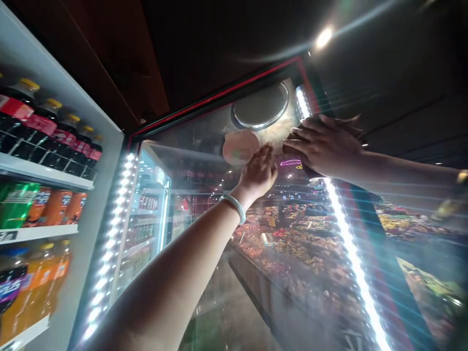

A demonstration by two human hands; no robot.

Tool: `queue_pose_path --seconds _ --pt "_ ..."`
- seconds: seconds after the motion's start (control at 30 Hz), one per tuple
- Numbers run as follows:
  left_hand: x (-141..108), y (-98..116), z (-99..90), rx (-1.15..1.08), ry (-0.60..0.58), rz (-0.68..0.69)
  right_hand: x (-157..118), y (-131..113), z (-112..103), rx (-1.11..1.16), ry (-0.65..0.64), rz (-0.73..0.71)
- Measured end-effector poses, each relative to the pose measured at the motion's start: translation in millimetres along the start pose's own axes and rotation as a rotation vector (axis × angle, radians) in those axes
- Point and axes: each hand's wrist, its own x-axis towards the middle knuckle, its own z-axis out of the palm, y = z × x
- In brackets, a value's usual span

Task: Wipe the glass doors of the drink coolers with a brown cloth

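Observation:
My left hand (259, 170), with a pale bangle (237, 207) on its wrist, is raised with fingers stretched out at the upper part of a glass cooler door (204, 195). Whether its fingertips touch the pane I cannot tell. To the right, my right hand (321, 144) holds a dark brown cloth (349, 126) against the door's right side, near the light strip. Above my left hand are a pinkish rounded patch (239, 146) and a round disc shape with a bright rim (261, 105) on the glass.
On the left, cooler shelves (47, 168) carry dark soda bottles (47, 117), cans (58, 207) and orange drink bottles (47, 282). Bright LED strips (353, 253) run down both sides of the door. Through the glass shows a blurred produce display (292, 234). A ceiling lamp (324, 37) shines above.

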Motion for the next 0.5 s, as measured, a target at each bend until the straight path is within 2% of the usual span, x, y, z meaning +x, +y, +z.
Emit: queue_pose_path --seconds 0.07,0.13,0.2,0.3,0.4,0.43,0.5 --pt "5 -11 0.5 -0.016 0.009 -0.129 26 -7 8 0.064 0.014 0.103" --pt "7 -21 1.5 -0.014 0.004 -0.127 49 -26 19 0.095 0.052 0.232" --pt "4 -29 2.4 -0.023 0.016 -0.093 58 -50 28 0.092 0.083 0.309" --pt "-4 -34 3.3 -0.058 0.044 -0.088 33 -75 30 0.136 0.059 0.230" --pt "-9 -33 4.7 -0.076 0.049 -0.055 1 -72 20 0.172 0.020 0.097" --pt "-9 -33 5.4 -0.076 0.048 -0.059 -1 -67 18 0.172 0.029 0.114" --pt "-6 -32 7.2 -0.078 0.046 -0.085 13 -59 20 0.165 0.083 0.247"
